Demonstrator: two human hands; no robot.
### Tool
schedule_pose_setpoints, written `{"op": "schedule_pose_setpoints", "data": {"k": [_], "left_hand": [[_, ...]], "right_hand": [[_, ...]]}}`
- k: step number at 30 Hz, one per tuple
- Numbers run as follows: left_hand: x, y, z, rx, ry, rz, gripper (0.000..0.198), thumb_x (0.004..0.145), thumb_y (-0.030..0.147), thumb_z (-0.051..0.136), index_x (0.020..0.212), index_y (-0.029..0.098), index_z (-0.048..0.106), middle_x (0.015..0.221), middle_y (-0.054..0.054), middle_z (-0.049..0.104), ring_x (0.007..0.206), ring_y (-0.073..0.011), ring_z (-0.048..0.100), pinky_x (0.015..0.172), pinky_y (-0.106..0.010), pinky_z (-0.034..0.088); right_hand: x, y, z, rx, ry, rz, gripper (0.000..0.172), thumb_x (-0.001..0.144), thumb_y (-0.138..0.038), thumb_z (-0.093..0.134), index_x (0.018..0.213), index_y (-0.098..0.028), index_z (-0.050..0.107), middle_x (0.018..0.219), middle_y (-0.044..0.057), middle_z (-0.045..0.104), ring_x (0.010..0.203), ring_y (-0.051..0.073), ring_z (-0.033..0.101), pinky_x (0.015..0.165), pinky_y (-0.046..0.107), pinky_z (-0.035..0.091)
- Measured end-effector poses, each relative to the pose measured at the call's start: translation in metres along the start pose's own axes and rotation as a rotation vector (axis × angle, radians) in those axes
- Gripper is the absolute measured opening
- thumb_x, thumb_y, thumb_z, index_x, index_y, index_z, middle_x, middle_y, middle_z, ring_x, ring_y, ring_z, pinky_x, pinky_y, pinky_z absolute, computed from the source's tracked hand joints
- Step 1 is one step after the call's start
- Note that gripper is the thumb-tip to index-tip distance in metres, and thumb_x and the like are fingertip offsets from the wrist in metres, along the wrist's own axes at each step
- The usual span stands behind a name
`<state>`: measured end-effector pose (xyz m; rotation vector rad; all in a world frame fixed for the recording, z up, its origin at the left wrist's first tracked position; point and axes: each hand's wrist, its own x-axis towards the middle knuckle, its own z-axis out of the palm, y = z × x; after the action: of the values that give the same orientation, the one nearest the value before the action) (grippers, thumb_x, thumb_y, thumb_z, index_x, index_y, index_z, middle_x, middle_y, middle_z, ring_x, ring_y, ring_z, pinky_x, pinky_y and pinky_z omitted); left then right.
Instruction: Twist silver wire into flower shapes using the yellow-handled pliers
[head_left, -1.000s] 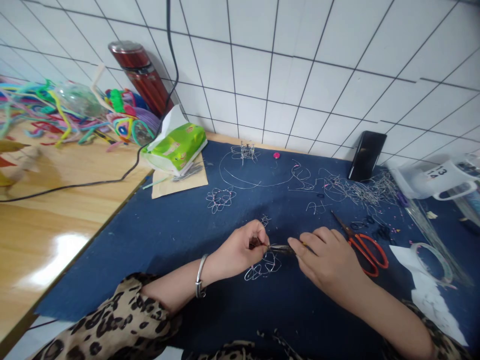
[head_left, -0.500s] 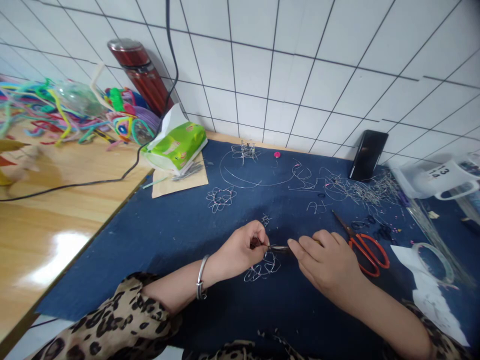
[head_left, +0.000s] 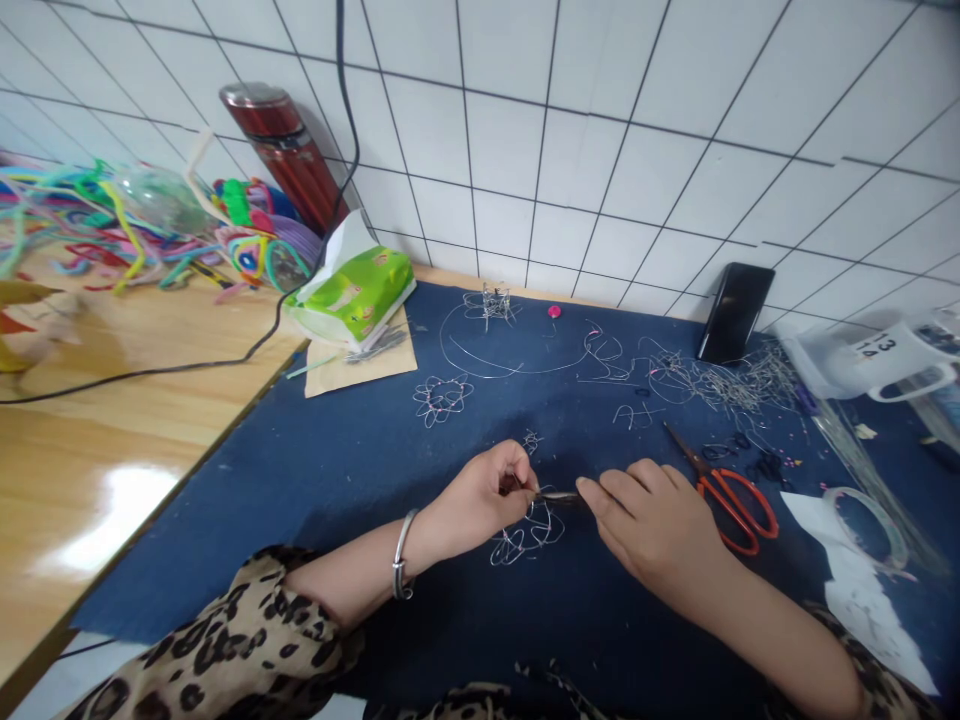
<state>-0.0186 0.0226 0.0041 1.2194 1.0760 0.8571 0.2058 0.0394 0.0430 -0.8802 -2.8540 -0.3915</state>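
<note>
My left hand (head_left: 487,492), a silver bangle at its wrist, pinches the top of a bent wire piece (head_left: 529,535) with flower-like loops and small pink beads. My right hand (head_left: 649,510) is closed around a slim dark tool that looks like pliers (head_left: 559,496); its handles are hidden in the palm. The tool's tip meets the wire at my left fingertips. Just beyond my fingers lies a tiny wire shape (head_left: 532,441). Farther back on the dark blue mat (head_left: 337,480) rests a looped wire ring (head_left: 442,400).
Orange-handled scissors (head_left: 739,505) lie right of my right hand. Behind them are tangled wires (head_left: 735,378), a leaning phone (head_left: 735,312) and a white mug (head_left: 904,355). At the back left stand a green tissue pack (head_left: 352,295) and a red thermos (head_left: 289,155). A tape roll (head_left: 866,527) sits far right.
Both hands stay nearly in place, still on the wire piece and the tool. The hanging wire loops have shifted very slightly to the right.
</note>
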Motion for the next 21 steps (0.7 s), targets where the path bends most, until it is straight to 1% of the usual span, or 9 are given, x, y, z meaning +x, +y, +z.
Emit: {"op": "schedule_pose_setpoints", "data": {"k": [6,12,16,21], "left_hand": [[0.0009,0.0015,-0.0005,-0.041,-0.011,0.002,0.016,0.076,0.010,0.054,0.075,0.018,0.040,0.077,0.000,0.056,0.057,-0.0073,0.043,0.052,-0.021,0.034],[-0.0005,0.0034,0.0014,-0.113,-0.004,-0.022,0.015,0.076,0.011,0.054,0.076,0.018,0.040,0.077,0.001,0.055,0.051,-0.0054,0.038,0.047,-0.019,0.031],[-0.0010,0.0045,0.0026,-0.116,-0.003,-0.021,0.014,0.077,0.011,0.053,0.076,0.018,0.041,0.077,0.001,0.055,0.050,-0.0051,0.037,0.047,-0.019,0.031],[-0.0006,0.0000,0.0044,-0.140,0.011,-0.032,0.013,0.078,0.012,0.051,0.077,0.019,0.040,0.078,0.002,0.055,0.049,-0.0049,0.038,0.045,-0.019,0.031]], "right_hand": [[0.0040,0.0004,-0.0036,0.058,-0.024,0.018,0.026,0.085,-0.024,0.050,0.109,-0.020,0.059,0.086,0.005,0.060,0.076,0.018,0.044,0.064,0.033,0.030],[0.0044,-0.0014,-0.0045,0.066,0.016,0.043,0.026,0.083,-0.022,0.053,0.108,-0.019,0.060,0.083,0.005,0.059,0.075,0.017,0.045,0.063,0.032,0.030],[0.0039,-0.0035,-0.0047,0.053,0.017,0.059,0.025,0.083,-0.022,0.052,0.107,-0.020,0.061,0.081,0.004,0.059,0.073,0.017,0.044,0.062,0.032,0.030],[0.0034,-0.0059,-0.0048,0.065,-0.005,0.089,0.025,0.083,-0.021,0.052,0.107,-0.020,0.060,0.081,0.003,0.059,0.074,0.017,0.044,0.062,0.033,0.030]]}}
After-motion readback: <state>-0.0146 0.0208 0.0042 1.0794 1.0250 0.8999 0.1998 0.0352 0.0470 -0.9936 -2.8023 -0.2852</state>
